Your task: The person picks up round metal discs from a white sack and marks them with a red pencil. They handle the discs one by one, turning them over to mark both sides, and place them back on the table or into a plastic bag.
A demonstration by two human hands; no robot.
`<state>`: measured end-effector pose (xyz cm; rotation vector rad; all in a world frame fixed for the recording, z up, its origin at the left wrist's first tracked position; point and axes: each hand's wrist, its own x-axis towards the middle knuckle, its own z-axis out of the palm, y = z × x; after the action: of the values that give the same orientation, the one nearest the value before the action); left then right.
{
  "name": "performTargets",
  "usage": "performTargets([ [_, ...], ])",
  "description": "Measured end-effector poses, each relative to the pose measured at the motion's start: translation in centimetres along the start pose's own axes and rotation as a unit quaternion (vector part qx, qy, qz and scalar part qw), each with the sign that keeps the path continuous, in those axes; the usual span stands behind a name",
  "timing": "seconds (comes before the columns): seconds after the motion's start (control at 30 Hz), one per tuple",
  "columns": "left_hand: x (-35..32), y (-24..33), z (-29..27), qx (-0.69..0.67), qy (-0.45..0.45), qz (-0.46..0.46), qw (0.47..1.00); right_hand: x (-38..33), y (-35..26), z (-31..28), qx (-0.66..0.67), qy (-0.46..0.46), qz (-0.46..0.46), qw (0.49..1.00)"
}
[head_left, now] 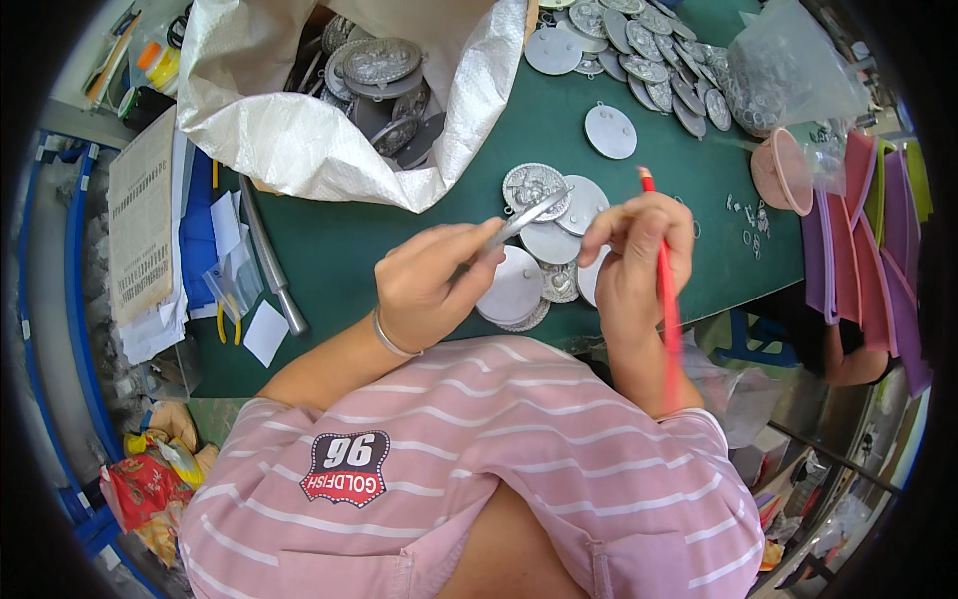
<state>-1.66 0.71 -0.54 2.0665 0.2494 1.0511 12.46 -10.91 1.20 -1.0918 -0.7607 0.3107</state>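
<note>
A round, flat, silver metal disc [527, 220] is pinched edge-on in the left hand [431, 285]; the right hand [639, 255] grips a thin red pencil [664, 290].

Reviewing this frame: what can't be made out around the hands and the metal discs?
- Head view: the left hand covers the near end of the thin metal disc it pinches.
- The right hand hides its grip on the red pencil.
- The white sack hides most discs inside.
- Small rings: too small.

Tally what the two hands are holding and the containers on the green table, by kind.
Metal disc, in left hand: 1
Red pencil, in right hand: 1
White woven sack: 1
Pink bowl: 1
Clear plastic bag: 1
Total: 5
</note>
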Motion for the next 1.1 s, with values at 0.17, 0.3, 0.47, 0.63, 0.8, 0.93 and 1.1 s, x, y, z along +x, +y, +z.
performTargets([
  [0.17, -0.2, -0.5, 0.1, 0.006, 0.012, 0.08, 0.997, 0.0, 0.2, 0.8, 0.035, -0.027, 0.09, 0.995],
  [0.3, 0.6, -0.2, 0.4, -0.018, 0.046, 0.066, 0.997, -0.2, 0.4, 0.5, 0.08, -0.012, 0.155, 0.985],
  [0.47, 0.7, 1.0, 0.1, -0.078, 0.017, -0.085, 0.993, -0.3, 0.5, -0.4, 0.03, -0.018, 0.094, 0.995],
  [0.63, 2.5, 1.2, -1.4, -0.441, -0.133, -0.499, 0.734, -0.5, 0.4, -0.9, 0.034, -0.02, 0.022, 0.999],
  [0.8, 2.8, 0.8, -0.5, -0.57, -0.121, -0.511, 0.632, 0.6, 0.6, -1.9, -0.171, -0.238, -0.193, 0.936],
  [0.93, 2.6, 1.0, -0.4, -0.586, -0.079, -0.459, 0.663, 0.2, 0.2, -2.5, -0.009, -0.212, -0.034, 0.977],
  [1.1, 2.4, 1.7, -0.1, -0.585, -0.067, -0.405, 0.699, -0.2, 0.0, -2.4, 0.064, -0.083, 0.086, 0.991],
])
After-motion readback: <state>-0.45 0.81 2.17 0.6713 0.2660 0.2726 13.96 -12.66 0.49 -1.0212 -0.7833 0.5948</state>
